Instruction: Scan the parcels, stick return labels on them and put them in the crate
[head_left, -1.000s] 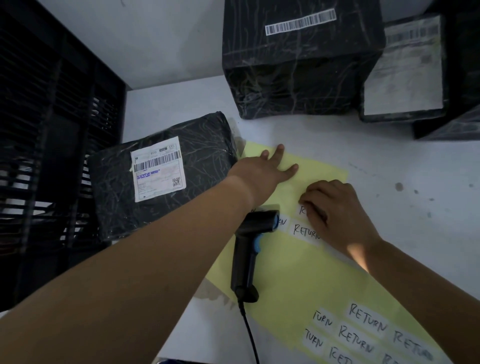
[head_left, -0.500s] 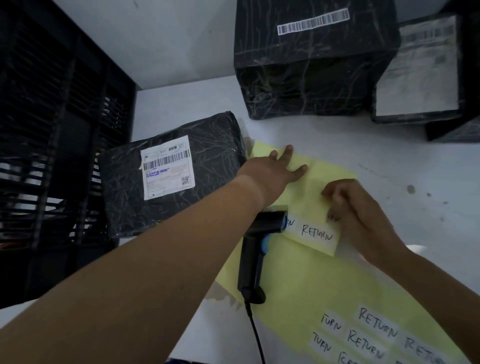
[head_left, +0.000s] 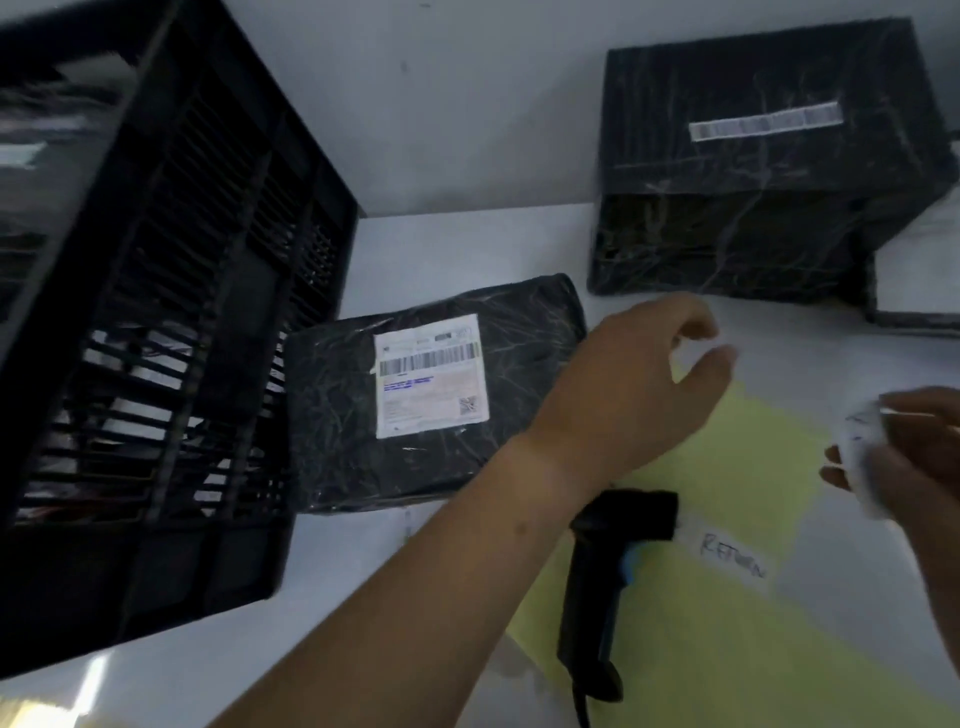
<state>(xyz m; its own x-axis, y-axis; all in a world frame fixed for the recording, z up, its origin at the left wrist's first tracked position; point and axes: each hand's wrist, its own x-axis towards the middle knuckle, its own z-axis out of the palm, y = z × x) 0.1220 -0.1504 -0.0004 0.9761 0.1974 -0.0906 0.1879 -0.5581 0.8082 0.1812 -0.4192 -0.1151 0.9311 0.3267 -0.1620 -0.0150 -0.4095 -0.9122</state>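
A flat black parcel (head_left: 343, 415) with a white shipping label (head_left: 431, 376) lies on the white table beside the black slatted crate (head_left: 156, 332). My left hand (head_left: 634, 395) hovers just right of this parcel, above the top of the yellow label sheet (head_left: 727, 623), fingers loosely curved and holding nothing. At the right edge my right hand (head_left: 914, 457) pinches a peeled white return label (head_left: 857, 457), lifted off the sheet. One handwritten RETURN label (head_left: 732, 564) stays on the sheet. The black barcode scanner (head_left: 602, 587) lies on the sheet under my left forearm.
A tall black wrapped box (head_left: 753, 208) with a barcode strip stands at the back right. Another parcel (head_left: 914, 280) shows partly at the right edge behind it. The scanner's cable (head_left: 584, 714) runs off the bottom of the view.
My right hand peeled a return label off the yellow sheet and lifted it to the right. My left hand rose from pressing the sheet flat. The view swung left, showing more crate.
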